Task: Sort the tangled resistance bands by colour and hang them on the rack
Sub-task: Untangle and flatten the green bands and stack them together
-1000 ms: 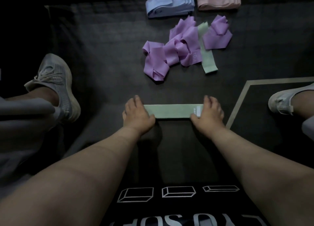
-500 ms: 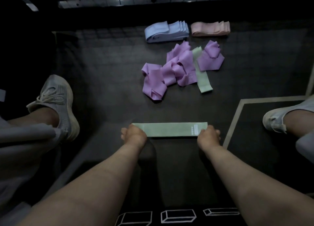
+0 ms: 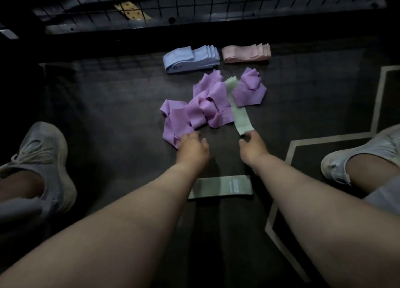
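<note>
**Two hands at the pile, one green band up for sorting**

Both arms are stretched out over the dark floor (image 3: pixel 112 106), and the sorting step is plainly in hand. The right hand (image 3: pixel 252 146) sits at the near end of the loose green band (image 3: pixel 241 119), which runs back between the purple tangle (image 3: pixel 201 108) and a separate purple band (image 3: pixel 249 91). Its grip looks spread, thumb apart from the fingers, fingertips just touching the band's end and not yet pinching it. The left hand (image 3: pixel 192 146) is down at the near edge of the purple tangle, fingers curled over; whether that grip has caught any purple, the camera cannot tell.

Sorted so far, by the look of it: a blue stack (image 3: pixel 191 58) and a pink stack (image 3: pixel 246 53), side by side at the far edge, just below the wire rack (image 3: pixel 194 2). One flat green band (image 3: pixel 220 187) lies close in, between the forearms, apart from everything else. Nothing appears to hang on the rack yet.

What the next move calls for: pinch the green band's end and draw it toward the body. Its far end passes under or beside purple folds, so the left hand will likely need to hold the tangle down. Then it belongs with the flat green band.
</note>
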Motion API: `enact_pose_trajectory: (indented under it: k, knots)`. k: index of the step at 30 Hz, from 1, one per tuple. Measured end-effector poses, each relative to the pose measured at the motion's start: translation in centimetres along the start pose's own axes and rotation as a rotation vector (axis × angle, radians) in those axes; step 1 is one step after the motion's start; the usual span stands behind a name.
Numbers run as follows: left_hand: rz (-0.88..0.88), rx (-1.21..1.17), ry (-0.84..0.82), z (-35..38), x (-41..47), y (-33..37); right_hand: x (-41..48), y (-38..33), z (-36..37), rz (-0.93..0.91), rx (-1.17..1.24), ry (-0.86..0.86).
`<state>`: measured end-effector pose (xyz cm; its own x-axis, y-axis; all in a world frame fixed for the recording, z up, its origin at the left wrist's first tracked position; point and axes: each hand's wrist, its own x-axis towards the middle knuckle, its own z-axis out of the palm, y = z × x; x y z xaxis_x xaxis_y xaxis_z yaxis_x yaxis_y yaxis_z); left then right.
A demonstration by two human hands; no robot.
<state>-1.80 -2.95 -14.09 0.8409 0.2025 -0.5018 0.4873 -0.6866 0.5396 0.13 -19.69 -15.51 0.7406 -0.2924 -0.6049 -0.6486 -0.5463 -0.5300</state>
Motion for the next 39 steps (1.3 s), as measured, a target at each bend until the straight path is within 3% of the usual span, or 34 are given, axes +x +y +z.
enact_pose_trajectory:
  k: [8,10,15,19,26,33,36,39]
  knots:
    - [0.093,-0.227,-0.219,3.1,3.3,5.5,5.3,-1.1,0.9,0.206,0.441,0.03]
    - [0.14,-0.241,-0.245,3.0,3.3,5.8,4.7,-1.3,0.5,0.098,0.402,0.11]
    - [0.206,-0.342,-0.258,0.8,2.3,7.7,1.4,-3.4,-2.9,-0.386,-0.007,0.28]
    - [0.246,-0.476,-0.141,-2.6,0.7,10.2,-1.7,-6.2,-6.9,-0.657,-0.209,0.325]
    - [0.366,-0.615,-0.173,-8.2,-3.7,12.3,-8.4,-11.8,-13.6,-0.831,0.058,0.285]
    - [0.342,-0.656,-0.344,-12.5,-10.1,10.9,-15.6,-16.9,-18.2,-0.741,0.55,0.259]
    - [0.328,-0.648,-0.381,-14.5,-13.0,9.3,-18.5,-17.6,-19.8,-0.646,0.738,0.181]
    - [0.337,-0.702,-0.355,-17.0,-15.6,7.8,-20.5,-17.3,-20.5,-0.523,0.773,0.038]
